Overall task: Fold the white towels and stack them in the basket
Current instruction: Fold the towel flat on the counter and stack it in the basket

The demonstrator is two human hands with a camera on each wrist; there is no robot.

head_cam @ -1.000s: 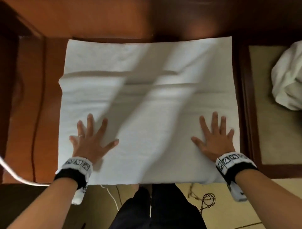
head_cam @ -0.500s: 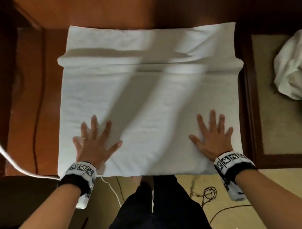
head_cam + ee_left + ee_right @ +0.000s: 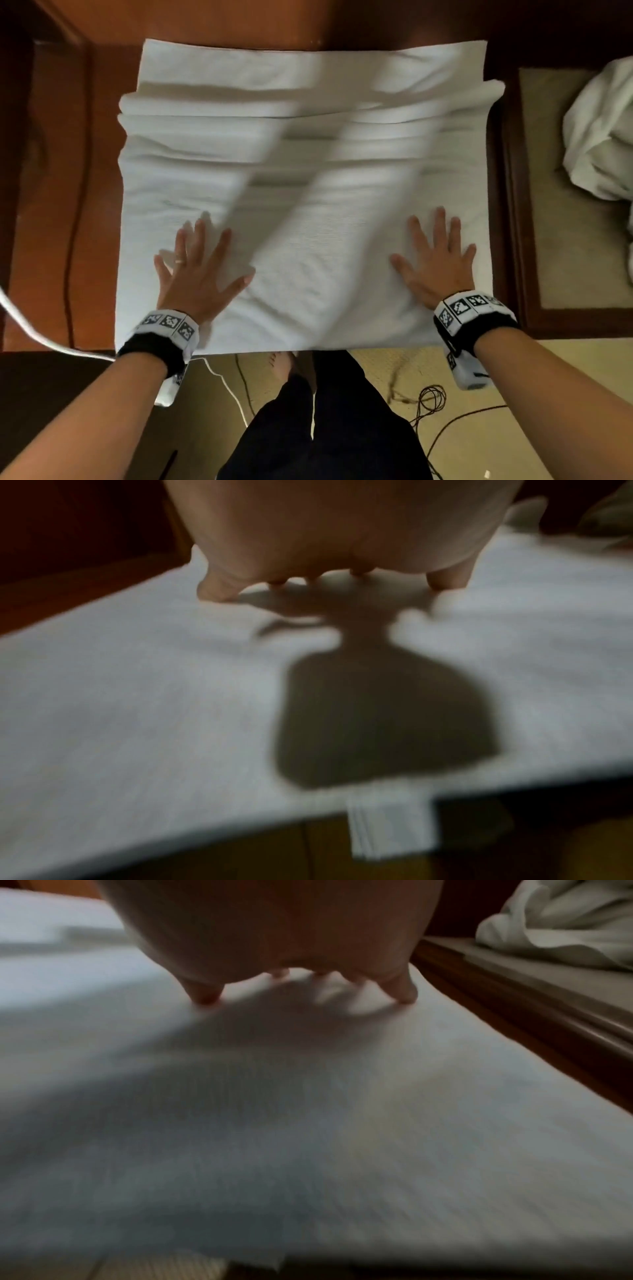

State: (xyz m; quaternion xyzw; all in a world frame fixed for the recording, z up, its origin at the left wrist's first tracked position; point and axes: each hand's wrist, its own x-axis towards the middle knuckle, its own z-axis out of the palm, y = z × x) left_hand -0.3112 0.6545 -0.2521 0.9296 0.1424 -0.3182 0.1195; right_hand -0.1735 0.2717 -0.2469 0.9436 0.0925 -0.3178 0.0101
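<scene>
A large white towel (image 3: 308, 164) lies folded on a brown wooden table (image 3: 51, 205), with ridges bunched across its far half. My left hand (image 3: 195, 270) presses flat on its near left part, fingers spread. My right hand (image 3: 435, 260) presses flat on its near right part in the same way. In the left wrist view the left hand (image 3: 329, 561) touches the towel (image 3: 137, 723) with its fingertips. The right hand (image 3: 291, 969) does likewise on the towel (image 3: 411, 1123) in the right wrist view. No basket is in view.
A crumpled white towel (image 3: 603, 137) lies on a tan padded surface (image 3: 565, 257) to the right, also seen as a white heap (image 3: 555, 923). A white cable (image 3: 41, 335) and dark cables (image 3: 431, 401) trail on the floor by my legs (image 3: 318, 428).
Both hands have slid forward over the towel, pushing cloth away. The fold edge has moved toward the far side and several new ridges have bunched up there.
</scene>
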